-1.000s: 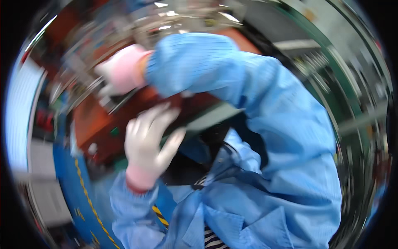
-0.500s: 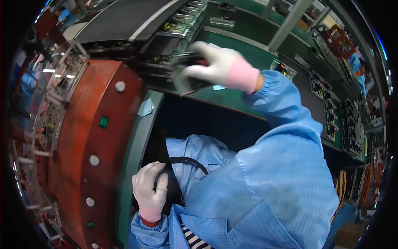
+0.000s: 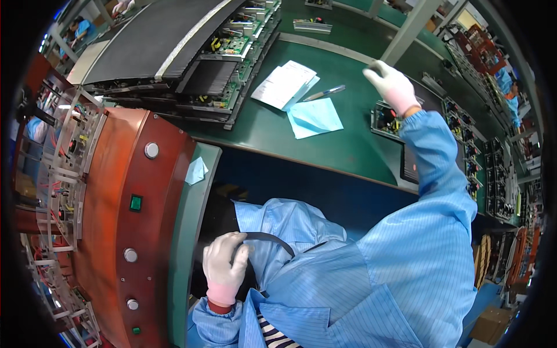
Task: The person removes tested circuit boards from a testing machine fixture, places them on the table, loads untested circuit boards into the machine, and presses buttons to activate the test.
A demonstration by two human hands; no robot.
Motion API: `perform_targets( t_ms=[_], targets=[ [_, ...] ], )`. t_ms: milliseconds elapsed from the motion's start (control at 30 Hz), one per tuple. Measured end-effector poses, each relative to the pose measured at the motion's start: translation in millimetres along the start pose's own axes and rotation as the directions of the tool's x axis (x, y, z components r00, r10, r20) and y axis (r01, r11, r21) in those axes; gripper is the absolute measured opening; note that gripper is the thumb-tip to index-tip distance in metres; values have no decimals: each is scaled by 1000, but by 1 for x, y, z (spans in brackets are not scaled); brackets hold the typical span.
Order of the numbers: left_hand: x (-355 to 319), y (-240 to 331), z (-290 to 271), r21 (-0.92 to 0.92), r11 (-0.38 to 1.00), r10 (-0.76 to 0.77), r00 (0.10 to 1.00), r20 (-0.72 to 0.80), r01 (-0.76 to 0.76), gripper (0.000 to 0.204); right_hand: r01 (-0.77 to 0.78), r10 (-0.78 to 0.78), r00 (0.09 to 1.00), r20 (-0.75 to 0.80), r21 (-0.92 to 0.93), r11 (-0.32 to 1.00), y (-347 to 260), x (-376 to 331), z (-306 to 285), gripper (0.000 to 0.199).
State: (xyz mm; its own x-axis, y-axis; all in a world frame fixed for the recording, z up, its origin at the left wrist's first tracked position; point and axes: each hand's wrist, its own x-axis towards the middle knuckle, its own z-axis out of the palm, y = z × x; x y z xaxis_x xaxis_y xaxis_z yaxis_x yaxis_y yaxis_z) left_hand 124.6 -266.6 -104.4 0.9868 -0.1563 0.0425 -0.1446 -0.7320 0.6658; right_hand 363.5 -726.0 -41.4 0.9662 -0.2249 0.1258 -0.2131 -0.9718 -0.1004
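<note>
My right hand (image 3: 392, 87), in a white glove with a pink cuff, is raised over the far right side of the green bench. Its fingers are curved with a gap at the thumb, and nothing shows between them. Just below its wrist lies a circuit board module (image 3: 384, 119), partly covered by my sleeve. My left hand (image 3: 225, 262), gloved the same way, hovers over my lap beside the red-brown machine (image 3: 130, 220). Its fingers are loosely bent, the thumb stands apart, and I see nothing in it.
On the green bench (image 3: 360, 151) lie white papers (image 3: 284, 84), a blue sheet (image 3: 316, 118) and a pen (image 3: 325, 93). A black-topped rack of circuit boards (image 3: 232, 43) stands at the back left. More board modules (image 3: 461, 130) line the right. A metal post (image 3: 406, 32) rises behind my right hand.
My right hand has swept right from the rack's edge, where a blurred dark, greenish board-like thing was at its fingers; that thing is gone from the hand. The view has shifted; my left hand stays near my lap.
</note>
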Motion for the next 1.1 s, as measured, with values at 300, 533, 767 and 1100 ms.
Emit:
perform_targets(
  t_ms=[300, 533, 767, 1100],
  targets=[
    [5, 5, 7, 47, 981, -186, 979, -88, 190, 30, -285, 86, 958, 273, 882, 375, -69, 216, 116, 33],
    [0, 15, 16, 29, 931, -354, 918, -177, 364, 29, -496, 177, 854, 489, 868, -7, -87, 311, 158, 48],
    [3, 16, 27, -12, 897, -436, 881, -183, 441, 30, -607, -82, 745, 662, 724, 328, -86, 315, 143, 44],
    [7, -4, 22, 19, 945, -317, 930, -188, 326, 26, -546, -147, 431, 890, 387, 743, -8, 315, 81, 39]
  ],
)
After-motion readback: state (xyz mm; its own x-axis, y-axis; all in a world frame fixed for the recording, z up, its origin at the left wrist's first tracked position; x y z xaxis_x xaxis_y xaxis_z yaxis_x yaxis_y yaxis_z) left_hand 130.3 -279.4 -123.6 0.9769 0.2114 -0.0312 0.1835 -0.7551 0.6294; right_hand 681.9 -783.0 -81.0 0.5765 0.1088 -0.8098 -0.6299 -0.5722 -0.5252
